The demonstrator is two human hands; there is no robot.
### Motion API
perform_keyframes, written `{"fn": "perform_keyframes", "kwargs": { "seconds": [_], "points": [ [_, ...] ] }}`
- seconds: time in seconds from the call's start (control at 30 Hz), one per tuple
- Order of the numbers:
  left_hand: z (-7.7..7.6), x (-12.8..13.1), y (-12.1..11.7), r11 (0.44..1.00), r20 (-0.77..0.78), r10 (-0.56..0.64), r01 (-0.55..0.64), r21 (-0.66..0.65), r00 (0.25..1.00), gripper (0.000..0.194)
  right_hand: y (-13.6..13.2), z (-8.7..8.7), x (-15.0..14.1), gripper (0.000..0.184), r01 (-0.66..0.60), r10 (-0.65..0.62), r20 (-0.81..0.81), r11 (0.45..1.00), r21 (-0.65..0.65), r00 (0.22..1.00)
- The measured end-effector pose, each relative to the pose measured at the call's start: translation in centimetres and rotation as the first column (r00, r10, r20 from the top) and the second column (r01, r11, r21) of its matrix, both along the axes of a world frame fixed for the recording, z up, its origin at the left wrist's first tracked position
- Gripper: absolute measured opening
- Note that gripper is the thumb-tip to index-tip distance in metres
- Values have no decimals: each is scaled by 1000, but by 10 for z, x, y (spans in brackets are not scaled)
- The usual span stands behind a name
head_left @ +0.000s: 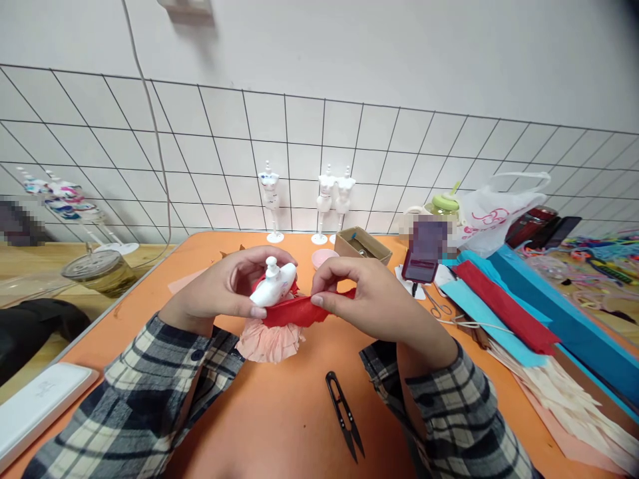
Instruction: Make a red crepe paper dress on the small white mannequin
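By the left grip [249,279], a white mannequin torso [272,287] is clasped at centre, tilted, apparently for steadiness. By the right grip [364,293], a red strip [294,313] is pinched, seemingly to keep it stretched across the torso. Peach ruffles [272,342] are seen at 6 o'clock. On the orange surface [224,419], black snips [342,412] are laid at 5 o'clock, probably for easy reach; a red sheet [504,306] is stacked with blue ones at 3 o'clock.

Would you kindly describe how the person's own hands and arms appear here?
The left hand and right hand are bare, without gloves. Both arms wear plaid sleeves in dark navy, grey and cream: the left sleeve shows a dark round button; the right sleeve matches.
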State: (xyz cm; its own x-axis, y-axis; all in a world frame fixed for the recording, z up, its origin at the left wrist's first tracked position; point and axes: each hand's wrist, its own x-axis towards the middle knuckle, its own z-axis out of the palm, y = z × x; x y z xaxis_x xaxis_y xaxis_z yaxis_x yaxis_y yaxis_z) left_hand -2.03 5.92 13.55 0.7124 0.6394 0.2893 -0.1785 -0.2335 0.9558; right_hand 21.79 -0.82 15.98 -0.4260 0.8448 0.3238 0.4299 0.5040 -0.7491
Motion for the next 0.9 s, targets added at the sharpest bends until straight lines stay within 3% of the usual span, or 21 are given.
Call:
{"fn": "perform_keyframes", "kwargs": {
  "seconds": [0.17,0.43,0.6,0.9],
  "points": [
    [-4,5,-7,999,28,27,-25,-47,999,62,-1,-3,-4,9,59,-62,15,985,161,998],
    [-16,3,-6,979,99,-94,110,-174,991,69,4,-2,-3,10,-24,29,-27,988,155,999],
    [-17,7,-8,938,184,-188,232,-258,965,64,2,-1,-4,10,-23,28,-35,990,139,999],
    [-25,12,-11,913,217,-172,238,-332,961,63,3,-3,-5,9,-12,21,-59,989,148,998]
  ]
}}
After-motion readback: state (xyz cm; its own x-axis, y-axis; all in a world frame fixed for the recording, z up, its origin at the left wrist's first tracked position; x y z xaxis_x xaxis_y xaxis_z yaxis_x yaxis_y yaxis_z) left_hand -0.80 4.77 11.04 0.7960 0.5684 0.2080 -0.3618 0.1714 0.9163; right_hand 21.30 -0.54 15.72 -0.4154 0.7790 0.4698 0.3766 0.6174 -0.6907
